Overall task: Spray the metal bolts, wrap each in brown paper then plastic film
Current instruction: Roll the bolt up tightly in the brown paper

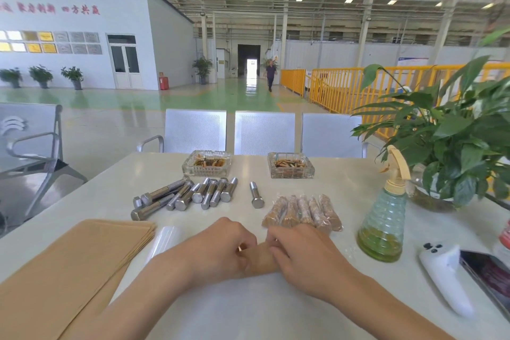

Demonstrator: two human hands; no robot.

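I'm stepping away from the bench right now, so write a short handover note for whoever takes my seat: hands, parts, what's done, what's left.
Left hand and right hand both grip a brown-paper-wrapped bolt lying on the white table.
Done: five finished paper-and-film bundles in a row behind the hands.
Left: finish this one, then the pile of bare steel hex bolts and a single bolt standing apart.
Supplies: stack of brown paper sheets and clear film roll at left, green spray bottle at right.
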